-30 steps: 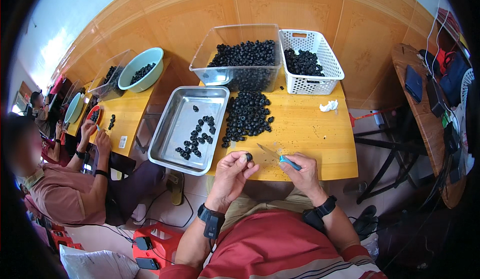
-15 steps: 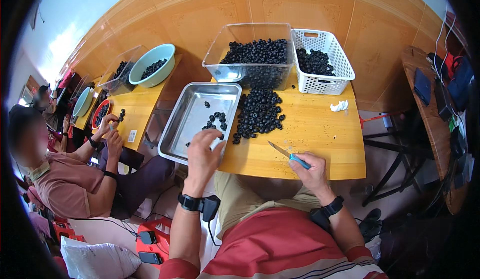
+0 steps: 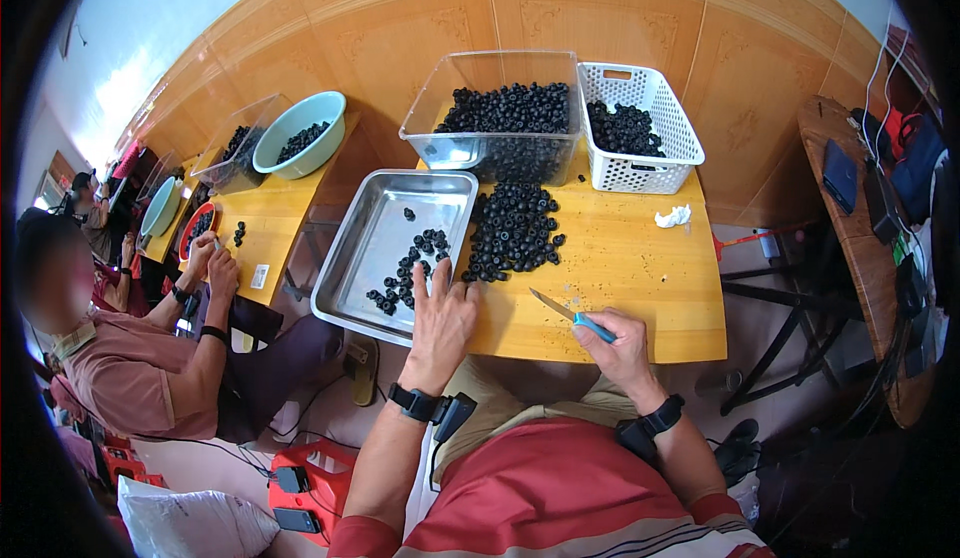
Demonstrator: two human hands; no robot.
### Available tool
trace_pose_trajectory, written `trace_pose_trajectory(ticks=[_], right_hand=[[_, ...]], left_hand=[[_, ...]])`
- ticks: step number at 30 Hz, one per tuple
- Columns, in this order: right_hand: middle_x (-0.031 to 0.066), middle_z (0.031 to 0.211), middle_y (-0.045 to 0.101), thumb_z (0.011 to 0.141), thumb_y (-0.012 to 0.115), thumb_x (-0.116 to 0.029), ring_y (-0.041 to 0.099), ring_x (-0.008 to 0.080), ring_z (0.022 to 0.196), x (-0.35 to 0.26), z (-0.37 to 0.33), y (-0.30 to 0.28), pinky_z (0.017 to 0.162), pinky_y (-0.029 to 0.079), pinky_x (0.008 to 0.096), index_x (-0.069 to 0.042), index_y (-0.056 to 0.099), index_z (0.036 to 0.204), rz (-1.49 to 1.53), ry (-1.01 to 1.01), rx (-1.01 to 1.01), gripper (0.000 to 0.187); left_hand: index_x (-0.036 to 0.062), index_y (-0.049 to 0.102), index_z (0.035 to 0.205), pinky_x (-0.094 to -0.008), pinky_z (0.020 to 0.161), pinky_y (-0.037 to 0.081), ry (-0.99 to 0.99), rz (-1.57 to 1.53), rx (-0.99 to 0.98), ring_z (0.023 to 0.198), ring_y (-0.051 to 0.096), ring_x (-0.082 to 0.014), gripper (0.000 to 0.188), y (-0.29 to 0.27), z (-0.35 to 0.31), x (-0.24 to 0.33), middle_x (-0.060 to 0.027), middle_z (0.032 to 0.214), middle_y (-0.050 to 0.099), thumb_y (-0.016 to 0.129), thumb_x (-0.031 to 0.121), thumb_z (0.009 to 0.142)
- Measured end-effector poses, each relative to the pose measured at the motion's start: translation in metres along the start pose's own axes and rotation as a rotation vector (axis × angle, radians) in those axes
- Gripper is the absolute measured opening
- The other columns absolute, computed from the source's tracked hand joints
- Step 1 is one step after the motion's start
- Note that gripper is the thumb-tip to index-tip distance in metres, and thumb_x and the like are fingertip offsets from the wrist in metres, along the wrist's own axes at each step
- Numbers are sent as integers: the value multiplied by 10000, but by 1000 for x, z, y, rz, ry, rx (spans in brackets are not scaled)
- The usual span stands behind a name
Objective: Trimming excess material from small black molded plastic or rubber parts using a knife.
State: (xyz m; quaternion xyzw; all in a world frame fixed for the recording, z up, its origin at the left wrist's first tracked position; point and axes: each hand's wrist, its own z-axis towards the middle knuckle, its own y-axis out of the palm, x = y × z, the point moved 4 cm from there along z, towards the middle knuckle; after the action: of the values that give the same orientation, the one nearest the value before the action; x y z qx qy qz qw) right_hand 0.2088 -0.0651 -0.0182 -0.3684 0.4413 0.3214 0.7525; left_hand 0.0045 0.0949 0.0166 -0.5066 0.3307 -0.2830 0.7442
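My right hand [image 3: 622, 346] grips a small knife [image 3: 555, 305] by its blue handle, the blade pointing up and left over the table. My left hand [image 3: 443, 320], fingers apart and stretched forward, reaches over the near right rim of a metal tray [image 3: 345, 218]. Nothing shows in it, though its fingertips partly cover what lies beneath. Several small black round pieces with hollow centres [image 3: 402, 278] lie scattered in the tray. To the tray's right, a heap of the same pieces [image 3: 512, 233] rests directly on the wooden table [image 3: 640, 278].
Behind the heap stand a clear plastic bin [image 3: 490, 148] and a white perforated basket [image 3: 640, 173], both holding black pieces. A crumpled white tissue [image 3: 673, 217] lies at right. On the left, a co-worker [image 3: 140, 368] sits by another table with a pale green basin [image 3: 300, 163].
My left hand has moved right and forward, from above the tray's near side toward the heap, its fingers straightening. More pieces show in the tray. The knife stays in my right hand.
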Motion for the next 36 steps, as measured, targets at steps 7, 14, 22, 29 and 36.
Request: trace_pose_trajectory(ticks=[7,14,22,29,36], right_hand=[[106,722,663,907,804,-207,607,165,632,2,1,-1,584,456,309,26,766,986,4,-4,9,250],[100,712,659,907,803,-206,599,159,624,3,0,-2,577,451,308,22,769,986,29,-16,36,243],[95,720,661,906,801,-193,596,151,625,0,0,-1,575,449,298,24,770,991,38,-3,27,235],[101,728,667,915,800,-235,612,167,626,-3,0,-1,579,464,308,9,772,989,-11,-15,-16,257],[120,736,671,917,797,-268,643,222,640,-11,2,0,589,483,332,-2,764,972,-29,-72,-49,274]], left_hand=[[70,706,1149,-559,1189,334,43,-136,91,1324,524,-310,332,-10,-4,7,-100,1081,695,640,41,825],[22,729,1094,-369,755,583,-67,-797,139,879,717,-255,245,-18,-7,22,-103,1033,703,687,-21,857],[13,690,1277,-324,919,611,-479,-1970,14,998,736,-205,280,36,-13,28,-67,1037,719,669,20,998],[31,682,1237,-362,954,620,-579,-2319,1,978,731,-186,240,37,-11,38,-71,1037,721,658,12,999],[41,680,1231,-373,991,612,-607,-2551,-43,962,713,-164,220,36,-14,47,-74,1026,718,639,36,1015]])
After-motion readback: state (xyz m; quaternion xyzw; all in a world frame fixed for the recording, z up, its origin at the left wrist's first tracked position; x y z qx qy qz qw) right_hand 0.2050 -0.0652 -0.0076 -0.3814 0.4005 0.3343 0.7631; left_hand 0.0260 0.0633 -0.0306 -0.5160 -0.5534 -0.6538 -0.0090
